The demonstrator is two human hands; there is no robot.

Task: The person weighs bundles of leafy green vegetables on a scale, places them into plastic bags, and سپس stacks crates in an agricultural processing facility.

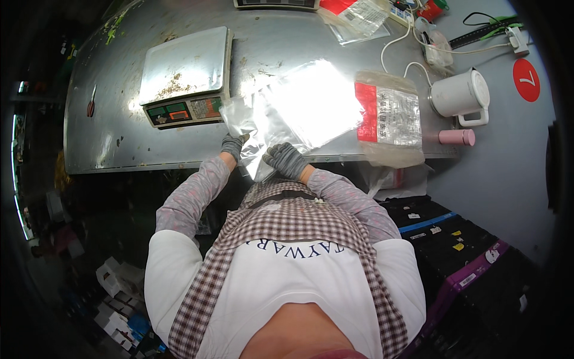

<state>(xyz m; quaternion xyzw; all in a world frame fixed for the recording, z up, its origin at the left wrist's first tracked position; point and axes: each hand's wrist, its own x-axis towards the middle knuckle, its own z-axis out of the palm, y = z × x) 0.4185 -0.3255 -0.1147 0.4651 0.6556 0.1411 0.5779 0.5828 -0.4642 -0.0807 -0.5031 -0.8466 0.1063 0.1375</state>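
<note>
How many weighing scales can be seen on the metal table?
2. One scale stands left of the clear bags, beyond the left hand. A second scale shows only partly at the far edge of the table; others may be out of view.

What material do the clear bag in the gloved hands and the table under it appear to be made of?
The clear bag looks like thin glossy plastic film: it is see-through and glares white. The table seems brushed stainless steel: grey, dully reflective, stained.
</note>
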